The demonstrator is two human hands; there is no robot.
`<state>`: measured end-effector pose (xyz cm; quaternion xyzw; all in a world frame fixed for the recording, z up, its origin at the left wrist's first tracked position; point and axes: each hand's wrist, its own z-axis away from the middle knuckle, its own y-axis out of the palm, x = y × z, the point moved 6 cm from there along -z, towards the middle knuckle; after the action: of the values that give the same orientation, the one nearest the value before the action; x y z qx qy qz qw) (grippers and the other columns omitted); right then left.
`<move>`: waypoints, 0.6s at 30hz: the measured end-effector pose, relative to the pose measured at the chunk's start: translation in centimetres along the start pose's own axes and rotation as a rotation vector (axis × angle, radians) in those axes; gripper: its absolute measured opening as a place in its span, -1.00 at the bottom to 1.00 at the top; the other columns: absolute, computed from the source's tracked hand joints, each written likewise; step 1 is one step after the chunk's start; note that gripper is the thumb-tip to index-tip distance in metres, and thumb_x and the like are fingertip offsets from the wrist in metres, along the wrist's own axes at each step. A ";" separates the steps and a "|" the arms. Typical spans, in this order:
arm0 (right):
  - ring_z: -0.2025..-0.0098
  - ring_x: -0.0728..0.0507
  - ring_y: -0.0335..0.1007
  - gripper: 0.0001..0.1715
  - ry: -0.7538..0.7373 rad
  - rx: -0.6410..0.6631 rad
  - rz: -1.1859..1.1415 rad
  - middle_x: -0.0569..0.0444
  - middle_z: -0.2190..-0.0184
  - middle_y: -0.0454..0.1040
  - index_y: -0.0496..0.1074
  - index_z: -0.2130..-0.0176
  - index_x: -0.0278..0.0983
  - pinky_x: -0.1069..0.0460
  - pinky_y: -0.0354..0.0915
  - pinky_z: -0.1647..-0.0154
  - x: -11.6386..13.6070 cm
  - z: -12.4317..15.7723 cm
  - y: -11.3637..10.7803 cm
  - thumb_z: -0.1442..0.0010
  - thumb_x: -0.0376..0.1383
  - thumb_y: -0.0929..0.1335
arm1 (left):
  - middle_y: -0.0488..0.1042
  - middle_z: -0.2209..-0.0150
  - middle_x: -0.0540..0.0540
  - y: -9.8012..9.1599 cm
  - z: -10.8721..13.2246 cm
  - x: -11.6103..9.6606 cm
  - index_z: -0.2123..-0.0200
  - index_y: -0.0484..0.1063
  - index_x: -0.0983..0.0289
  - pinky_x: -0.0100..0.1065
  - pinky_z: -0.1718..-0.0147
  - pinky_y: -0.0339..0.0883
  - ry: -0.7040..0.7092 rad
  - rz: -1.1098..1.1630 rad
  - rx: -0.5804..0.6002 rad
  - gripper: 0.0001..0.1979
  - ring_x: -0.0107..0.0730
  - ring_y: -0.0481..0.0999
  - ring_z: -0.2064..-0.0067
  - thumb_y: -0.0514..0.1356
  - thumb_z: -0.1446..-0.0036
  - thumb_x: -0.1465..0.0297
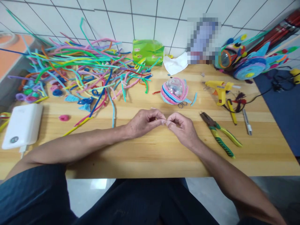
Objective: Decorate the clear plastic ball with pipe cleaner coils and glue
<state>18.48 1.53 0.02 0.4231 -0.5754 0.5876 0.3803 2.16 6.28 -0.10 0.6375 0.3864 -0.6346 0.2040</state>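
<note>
My left hand (143, 122) and my right hand (182, 126) rest on the wooden table (150, 156) with their fingertips pinched together and touching each other. Whatever they pinch is too small to make out. Just beyond them lies a clear ball wrapped in pink and blue pipe cleaners (174, 90), with a small pair of scissors (181, 104) at its near side. A large heap of coloured pipe cleaners (89, 68) spreads over the far left of the table.
Green-handled pliers (219, 132) lie right of my right hand. A yellow glue gun (219, 89), a silver pen (247, 122), a white power bank (22, 125), a green packet (147, 51), a tissue (175, 64) and a colourful craft figure (246, 61) are also here.
</note>
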 end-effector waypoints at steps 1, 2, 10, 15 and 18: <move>0.46 -0.02 0.29 -0.81 -0.011 -0.002 0.014 0.19 0.50 0.42 0.41 0.39 -0.19 0.04 0.21 0.42 0.0 0.0 0.1 -0.23 -0.20 0.43 | 0.66 0.22 0.13 0.1 0.0 0.1 0.21 0.63 0.30 -0.38 0.25 0.39 -0.006 0.021 0.012 -0.74 -0.43 0.54 0.30 0.32 -0.35 0.20; 0.46 -0.03 0.30 -0.82 -0.026 -0.005 0.033 0.19 0.50 0.43 0.41 0.39 -0.19 0.04 0.22 0.42 0.0 0.0 0.1 -0.23 -0.21 0.43 | 0.68 0.21 0.15 0.1 0.0 0.3 0.21 0.64 0.31 -0.37 0.20 0.43 -0.010 0.033 0.022 -0.73 -0.39 0.59 0.25 0.32 -0.36 0.21; 0.42 -0.06 0.38 -0.88 -0.201 -0.008 0.251 0.16 0.47 0.49 0.41 0.37 -0.16 0.02 0.25 0.36 0.4 0.0 -0.2 -0.20 -0.37 0.39 | 0.73 0.24 0.10 0.2 0.1 0.1 0.19 0.67 0.26 -0.42 0.20 0.46 0.094 -0.093 0.052 -0.83 -0.40 0.66 0.24 0.29 -0.38 0.32; 0.45 -0.06 0.32 -0.83 -0.264 0.052 0.331 0.19 0.48 0.44 0.33 0.36 -0.14 0.01 0.19 0.37 0.8 0.3 -0.2 -0.20 -0.41 0.34 | 0.66 0.33 0.07 0.2 0.2 -0.4 0.15 0.64 0.29 -0.46 0.36 0.32 0.077 -0.118 0.037 -0.80 -0.51 0.48 0.40 0.28 -0.38 0.28; 0.42 -0.08 0.34 -0.85 -0.266 0.026 0.305 0.17 0.46 0.45 0.32 0.33 -0.13 0.00 0.21 0.35 1.3 0.3 -1.0 -0.26 -0.38 0.33 | 0.63 0.30 0.07 -0.9 -0.2 -0.3 0.08 0.62 0.30 -0.44 0.42 0.24 -0.001 -0.113 -0.057 -0.72 -0.53 0.33 0.45 0.32 -0.35 0.19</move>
<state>18.98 1.20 1.56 0.4099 -0.6703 0.5847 0.2020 1.64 6.86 0.38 0.6082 0.4396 -0.6342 0.1862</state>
